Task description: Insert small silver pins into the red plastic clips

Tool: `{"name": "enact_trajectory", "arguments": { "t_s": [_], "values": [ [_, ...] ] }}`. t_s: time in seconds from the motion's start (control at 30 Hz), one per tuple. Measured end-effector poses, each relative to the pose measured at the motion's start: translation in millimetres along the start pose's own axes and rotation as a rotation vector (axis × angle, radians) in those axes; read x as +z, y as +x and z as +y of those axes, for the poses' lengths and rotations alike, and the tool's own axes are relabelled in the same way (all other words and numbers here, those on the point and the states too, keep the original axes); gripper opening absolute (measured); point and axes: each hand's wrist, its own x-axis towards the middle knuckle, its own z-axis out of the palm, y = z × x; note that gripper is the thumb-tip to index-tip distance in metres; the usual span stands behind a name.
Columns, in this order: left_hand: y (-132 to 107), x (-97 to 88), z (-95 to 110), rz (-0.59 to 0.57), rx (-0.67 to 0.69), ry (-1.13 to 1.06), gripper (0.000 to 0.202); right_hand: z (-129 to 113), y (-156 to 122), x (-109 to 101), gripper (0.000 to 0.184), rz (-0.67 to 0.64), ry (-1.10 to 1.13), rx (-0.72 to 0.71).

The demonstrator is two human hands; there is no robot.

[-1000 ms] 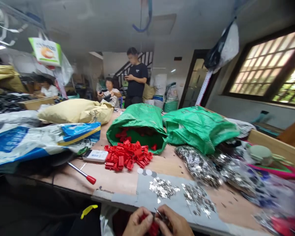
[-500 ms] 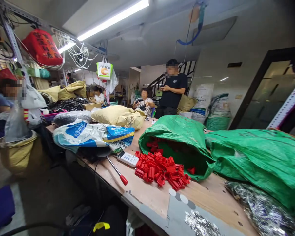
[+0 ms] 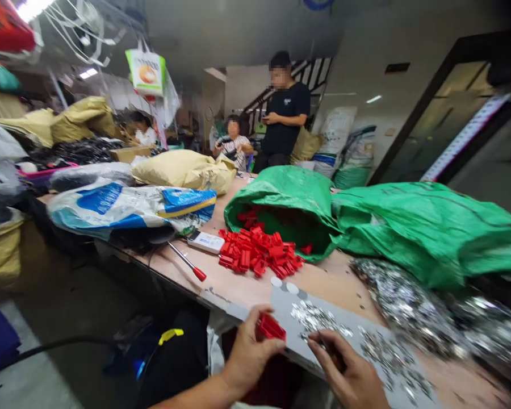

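My left hand [image 3: 247,351] is closed round a red plastic part [image 3: 271,328] at the near edge of the wooden table [image 3: 332,278]. My right hand [image 3: 348,372] is beside it, fingers pinched on a small thin metal piece that I cannot make out well. Just beyond the hands lie loose piles of small silver metal pieces [image 3: 313,317] on a grey sheet [image 3: 281,295]. A heap of red plastic parts [image 3: 258,251] spills from an open green sack [image 3: 281,199] farther back.
A second green sack [image 3: 430,227] and bags of silver pieces [image 3: 413,301] lie right. A white device [image 3: 205,242], a red-tipped rod [image 3: 187,264], a blue-white sack [image 3: 128,207] and a tan sack [image 3: 183,170] lie left. Three people are at the far end.
The camera swung up and left, then back down. Both hands have come back into view, the left now holding a red part up at the table edge.
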Motion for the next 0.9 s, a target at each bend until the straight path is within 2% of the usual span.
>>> {"name": "enact_trajectory", "arguments": {
  "t_s": [0.07,0.2,0.3,0.47,0.57,0.7,0.8,0.9],
  "values": [
    [-4,-1.9,10,0.044,0.061,0.080,0.047,-11,0,1,0.025,-0.005,0.008,-0.018],
    [-11,-6.2,20,-0.002,0.139,0.263,0.038,-26,-6,8,0.016,-0.070,-0.001,-0.015],
    [-14,-8.8,19,-0.029,0.201,0.378,0.034,-30,-10,7,0.011,-0.070,0.015,-0.036],
    [-14,-10.1,15,-0.042,0.208,0.392,0.035,-31,-12,6,0.006,-0.059,0.018,-0.070],
    [-15,-6.5,20,-0.071,0.084,0.278,0.043,-32,-12,8,0.006,-0.054,0.031,-0.077],
    [-19,0.5,32,-0.206,-0.265,-0.173,0.056,-32,-11,10,0.007,-0.053,0.064,-0.089],
    [-23,2.0,35,-0.256,-0.442,-0.410,0.053,-30,-10,11,0.007,-0.051,0.065,-0.110],
    [-25,0.8,34,-0.266,-0.522,-0.489,0.043,-25,-10,12,0.007,-0.076,0.046,-0.131]
  ]
}}
